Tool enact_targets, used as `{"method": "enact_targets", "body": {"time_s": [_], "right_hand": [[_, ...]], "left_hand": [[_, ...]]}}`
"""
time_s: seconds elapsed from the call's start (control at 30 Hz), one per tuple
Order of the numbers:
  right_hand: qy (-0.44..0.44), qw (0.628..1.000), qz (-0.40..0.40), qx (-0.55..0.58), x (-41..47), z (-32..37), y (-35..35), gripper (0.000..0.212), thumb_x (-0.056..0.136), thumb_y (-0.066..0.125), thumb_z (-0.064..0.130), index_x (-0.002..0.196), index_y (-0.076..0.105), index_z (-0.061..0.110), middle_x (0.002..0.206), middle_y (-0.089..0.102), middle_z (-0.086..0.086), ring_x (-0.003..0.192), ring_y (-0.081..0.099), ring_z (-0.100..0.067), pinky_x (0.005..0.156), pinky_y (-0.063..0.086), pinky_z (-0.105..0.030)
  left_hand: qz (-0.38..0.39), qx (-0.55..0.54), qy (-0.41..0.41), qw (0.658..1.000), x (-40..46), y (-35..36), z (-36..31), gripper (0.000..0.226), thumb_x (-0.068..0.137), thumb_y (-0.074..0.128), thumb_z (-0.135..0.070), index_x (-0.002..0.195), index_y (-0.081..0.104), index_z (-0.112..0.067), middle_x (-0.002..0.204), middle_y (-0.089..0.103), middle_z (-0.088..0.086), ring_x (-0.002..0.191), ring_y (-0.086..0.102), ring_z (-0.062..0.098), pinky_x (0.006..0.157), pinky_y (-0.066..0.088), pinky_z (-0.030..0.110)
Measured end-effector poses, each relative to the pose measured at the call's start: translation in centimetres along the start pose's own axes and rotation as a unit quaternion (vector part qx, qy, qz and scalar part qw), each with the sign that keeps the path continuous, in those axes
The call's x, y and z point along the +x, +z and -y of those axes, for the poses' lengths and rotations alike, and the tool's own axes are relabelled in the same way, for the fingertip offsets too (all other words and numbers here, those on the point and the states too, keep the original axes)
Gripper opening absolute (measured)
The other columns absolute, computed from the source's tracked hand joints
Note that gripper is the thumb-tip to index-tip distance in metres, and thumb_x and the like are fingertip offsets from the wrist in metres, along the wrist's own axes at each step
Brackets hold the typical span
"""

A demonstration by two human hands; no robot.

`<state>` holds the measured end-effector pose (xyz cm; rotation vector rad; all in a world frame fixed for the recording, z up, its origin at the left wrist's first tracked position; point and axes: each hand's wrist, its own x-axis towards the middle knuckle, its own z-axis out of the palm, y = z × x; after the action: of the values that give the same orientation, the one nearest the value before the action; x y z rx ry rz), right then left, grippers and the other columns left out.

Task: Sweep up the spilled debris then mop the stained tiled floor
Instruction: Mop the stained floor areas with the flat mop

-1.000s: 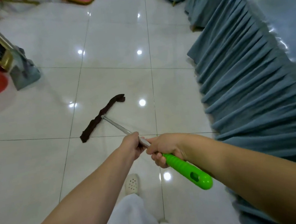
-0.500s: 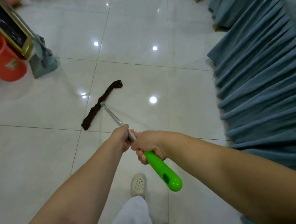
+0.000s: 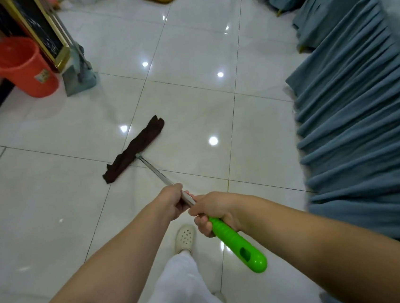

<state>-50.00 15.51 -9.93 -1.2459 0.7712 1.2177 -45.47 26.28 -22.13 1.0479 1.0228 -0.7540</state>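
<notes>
Lying flat on the glossy white tiled floor, the dark brown mop head sits near the middle of the scene, across a tile seam, with its metal pole slanting back toward the person. The left hand is wrapped around the pole, and the right hand, just behind it, is closed on the green handle. An orange bucket stands far left beside a grey dustpan. Pleated blue table skirts fill the right side.
</notes>
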Motion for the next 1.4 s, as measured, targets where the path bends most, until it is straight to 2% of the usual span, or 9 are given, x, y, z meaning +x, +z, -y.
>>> {"method": "enact_targets", "body": {"time_s": [0.07, 0.23, 0.37, 0.53, 0.7, 0.97, 1.2, 1.33, 1.4], "right_hand": [[0.000, 1.000, 0.004, 0.007, -1.2, -2.3, -0.2, 0.044, 0.094, 0.037, 0.001, 0.135, 0.045, 0.015, 0.045, 0.037, -0.001, 0.027, 0.035, -0.007, 0.031, 0.029, -0.010], [0.013, 1.000, 0.014, 0.021, -4.7, -8.1, -1.1, 0.043, 0.097, 0.034, 0.002, 0.135, 0.047, 0.016, 0.042, 0.035, 0.000, 0.028, 0.032, -0.006, 0.029, 0.027, -0.010], [0.014, 0.999, 0.013, 0.036, -7.5, -11.9, -1.5, 0.036, 0.098, 0.032, 0.003, 0.121, 0.051, 0.023, 0.039, 0.035, 0.001, 0.028, 0.031, -0.006, 0.028, 0.025, -0.009], [0.000, 0.999, -0.012, 0.049, -10.1, -14.3, -1.6, 0.030, 0.096, 0.033, 0.000, 0.099, 0.056, 0.019, 0.048, 0.034, -0.001, 0.029, 0.031, -0.005, 0.029, 0.024, -0.009], [-0.017, 0.997, -0.052, 0.062, -11.0, -14.0, -1.2, 0.036, 0.095, 0.034, -0.002, 0.099, 0.061, 0.021, 0.056, 0.035, -0.004, 0.031, 0.032, -0.006, 0.031, 0.025, -0.009], [-0.015, 0.998, -0.062, 0.008, -8.2, -6.1, -0.9, 0.040, 0.094, 0.039, -0.002, 0.103, 0.060, 0.030, 0.053, 0.039, -0.004, 0.030, 0.033, -0.006, 0.030, 0.029, -0.010], [-0.020, 0.996, -0.078, -0.035, -2.8, 4.3, 0.9, 0.060, 0.093, 0.039, -0.004, 0.137, 0.046, 0.036, 0.047, 0.038, -0.002, 0.030, 0.033, -0.007, 0.031, 0.030, -0.011], [-0.021, 0.996, -0.075, -0.048, -0.2, 10.2, 2.5, 0.066, 0.091, 0.039, -0.004, 0.140, 0.042, 0.040, 0.049, 0.038, -0.002, 0.031, 0.033, -0.007, 0.031, 0.030, -0.012], [-0.020, 0.996, -0.072, -0.046, 0.9, 13.2, 3.3, 0.066, 0.090, 0.040, -0.004, 0.141, 0.041, 0.039, 0.049, 0.039, -0.002, 0.031, 0.034, -0.007, 0.031, 0.030, -0.012]], "left_hand": [[0.000, 0.006, -0.002, 1.000, -1.2, -0.2, 2.4, 0.024, 0.098, 0.040, -0.018, 0.079, 0.045, -0.004, 0.068, 0.047, 0.007, 0.056, 0.049, 0.019, 0.034, 0.046, 0.019], [0.018, 0.025, -0.009, 0.999, -4.2, 0.0, 8.5, 0.024, 0.099, 0.038, -0.018, 0.082, 0.046, -0.003, 0.068, 0.048, 0.008, 0.056, 0.052, 0.018, 0.033, 0.046, 0.020], [0.040, 0.032, -0.026, 0.998, -6.5, 0.3, 12.3, 0.024, 0.099, 0.038, -0.018, 0.082, 0.045, -0.003, 0.071, 0.050, 0.009, 0.056, 0.055, 0.019, 0.034, 0.046, 0.020], [0.077, 0.016, -0.037, 0.996, -8.8, 1.1, 14.6, 0.022, 0.098, 0.038, -0.016, 0.084, 0.046, -0.001, 0.069, 0.052, 0.010, 0.054, 0.056, 0.020, 0.037, 0.049, 0.022], [0.098, 0.006, -0.050, 0.994, -9.6, 1.8, 14.2, 0.023, 0.098, 0.041, -0.017, 0.082, 0.047, -0.001, 0.071, 0.052, 0.010, 0.055, 0.056, 0.019, 0.037, 0.048, 0.021], [0.081, -0.007, -0.039, 0.996, -6.8, 2.4, 6.7, 0.019, 0.096, 0.045, -0.018, 0.086, 0.051, -0.003, 0.075, 0.055, 0.008, 0.061, 0.058, 0.017, 0.036, 0.048, 0.021], [0.059, -0.021, -0.018, 0.998, -2.1, 1.6, -3.6, 0.021, 0.097, 0.043, -0.020, 0.084, 0.049, -0.004, 0.074, 0.054, 0.007, 0.060, 0.057, 0.017, 0.039, 0.049, 0.023], [0.056, -0.022, -0.013, 0.998, 0.4, 0.7, -9.8, 0.022, 0.098, 0.042, -0.020, 0.085, 0.048, -0.004, 0.073, 0.053, 0.006, 0.057, 0.054, 0.017, 0.041, 0.049, 0.025], [0.056, -0.019, -0.010, 0.998, 1.5, 0.3, -12.9, 0.020, 0.099, 0.042, -0.021, 0.092, 0.048, -0.003, 0.074, 0.052, 0.007, 0.057, 0.054, 0.017, 0.041, 0.049, 0.025]]}}
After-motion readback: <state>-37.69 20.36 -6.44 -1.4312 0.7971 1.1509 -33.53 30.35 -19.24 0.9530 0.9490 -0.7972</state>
